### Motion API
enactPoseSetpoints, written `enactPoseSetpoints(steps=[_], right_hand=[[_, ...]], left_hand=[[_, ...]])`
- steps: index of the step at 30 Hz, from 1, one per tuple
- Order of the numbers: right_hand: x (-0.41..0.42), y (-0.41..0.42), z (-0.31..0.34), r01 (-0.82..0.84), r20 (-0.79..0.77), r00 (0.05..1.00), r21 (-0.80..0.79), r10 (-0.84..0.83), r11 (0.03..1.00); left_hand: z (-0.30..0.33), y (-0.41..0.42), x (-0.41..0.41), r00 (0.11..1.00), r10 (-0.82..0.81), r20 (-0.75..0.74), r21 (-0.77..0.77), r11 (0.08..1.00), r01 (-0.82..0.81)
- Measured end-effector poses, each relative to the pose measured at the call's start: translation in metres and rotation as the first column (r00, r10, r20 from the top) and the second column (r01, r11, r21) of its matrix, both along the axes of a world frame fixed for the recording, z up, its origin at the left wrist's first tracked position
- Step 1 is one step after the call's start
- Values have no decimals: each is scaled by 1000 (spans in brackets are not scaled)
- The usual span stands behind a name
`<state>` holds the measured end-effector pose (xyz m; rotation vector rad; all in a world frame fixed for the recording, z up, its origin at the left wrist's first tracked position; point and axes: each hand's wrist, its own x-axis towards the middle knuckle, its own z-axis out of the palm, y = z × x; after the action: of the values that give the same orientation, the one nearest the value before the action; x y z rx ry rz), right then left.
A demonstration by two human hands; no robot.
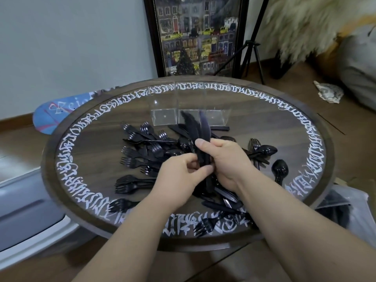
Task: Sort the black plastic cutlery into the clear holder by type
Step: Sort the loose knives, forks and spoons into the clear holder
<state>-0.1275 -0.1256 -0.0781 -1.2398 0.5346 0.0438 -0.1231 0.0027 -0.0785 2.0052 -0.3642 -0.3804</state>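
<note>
Both hands are meeting over the middle of the round table (317, 127), working one bundle of black knives (196, 129). The right hand (227, 159) is wrapping its fingers round the handle ends, thumb lying across the front. The left hand (181, 176) is pinching the bundle lower down, between thumb and curled fingers.

Bundle orientation: long axis running away from the person, blades pointing toward the far edge and fanning slightly left. At least three blades are showing; exact count not readable, since they are overlapping.

The clear holder (189, 104) is standing beyond the bundle, near the far side of the table. Three compartments in a row, left to right. The blade tips are appearing in front of its middle compartment; whether they are touching it cannot be told.

Loose cutlery is lying flat around the hands:
- forks (142, 151): roughly a dozen left of the hands, tines mostly pointing left; one more fork (205, 226) is sitting at the near edge.
- spoons (266, 150): about three right of the hands, with one bowl (279, 169) lying nearer the rim.
- further knives (223, 202) are piled under the right wrist, count unclear.

A framed picture (195, 35) is leaning against the wall behind the table.
</note>
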Motion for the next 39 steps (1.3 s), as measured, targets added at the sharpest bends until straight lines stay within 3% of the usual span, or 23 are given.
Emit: enactPoseSetpoints(steps=[4,7,10,12,14,16,20,26,30,35,37,39], right_hand=[[7,8,0,-69,22,997,-195,75,978],[10,7,5,-160,4,984,-417,178,895],[18,-8,8,-166,-49,982,-684,182,711],[26,-22,6,-138,-97,989,-882,113,452],[32,-28,0,-211,-195,977,-946,86,247],[37,-30,-10,-311,-300,950,-938,90,154],[40,-28,-22,-369,-356,925,-926,135,83],[40,-34,-25,-306,-292,947,-947,130,96],[37,-38,-27,-265,-242,957,-954,162,142],[32,-42,-16,-197,-161,968,-963,192,183],[29,-44,-9,-180,-123,972,-939,201,295],[25,-44,-3,-173,-86,977,-862,197,477]], left_hand=[[-5,2,8,1000,16,15,65,998,-17],[-3,7,13,986,45,-159,-79,995,-58],[-9,17,25,956,185,-228,-105,971,-213],[-14,24,33,926,245,-287,-130,948,-291],[-17,29,38,909,267,-320,-131,938,-321],[-19,33,40,918,264,-295,-111,945,-307],[-21,34,39,932,254,-257,-97,953,-286],[-21,29,37,915,252,-314,-158,937,-312],[-19,24,37,869,235,-435,-248,897,-366],[-21,22,35,870,246,-428,-243,896,-373],[-21,20,35,859,242,-452,-256,887,-384],[-19,17,33,848,234,-476,-272,878,-395]])
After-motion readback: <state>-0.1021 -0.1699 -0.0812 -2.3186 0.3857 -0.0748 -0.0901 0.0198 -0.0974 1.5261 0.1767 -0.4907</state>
